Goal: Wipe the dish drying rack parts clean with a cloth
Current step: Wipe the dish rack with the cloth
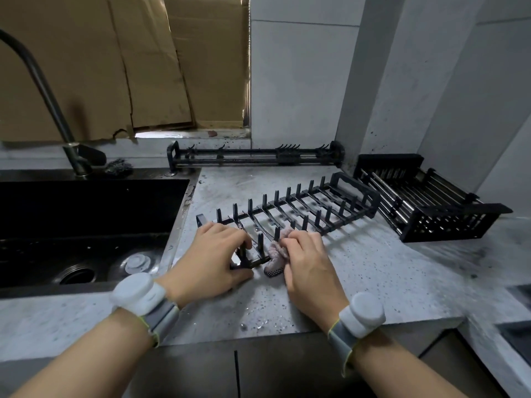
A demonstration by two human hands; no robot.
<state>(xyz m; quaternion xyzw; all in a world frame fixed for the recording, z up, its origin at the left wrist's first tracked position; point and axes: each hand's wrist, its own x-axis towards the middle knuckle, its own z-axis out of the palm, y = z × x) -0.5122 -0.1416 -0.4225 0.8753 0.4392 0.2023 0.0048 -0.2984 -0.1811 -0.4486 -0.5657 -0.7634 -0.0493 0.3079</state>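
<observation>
Both grips closed: left hand [211, 255] clamps the near end of the black plastic slatted plate rack [290, 214], right hand [309, 261] pinches a bunched pinkish-grey cloth [275, 255] against it.
I see the rack lying on the speckled grey desk [373, 271]; my hands hide its near corner, and the cloth's far side is mostly covered.
</observation>
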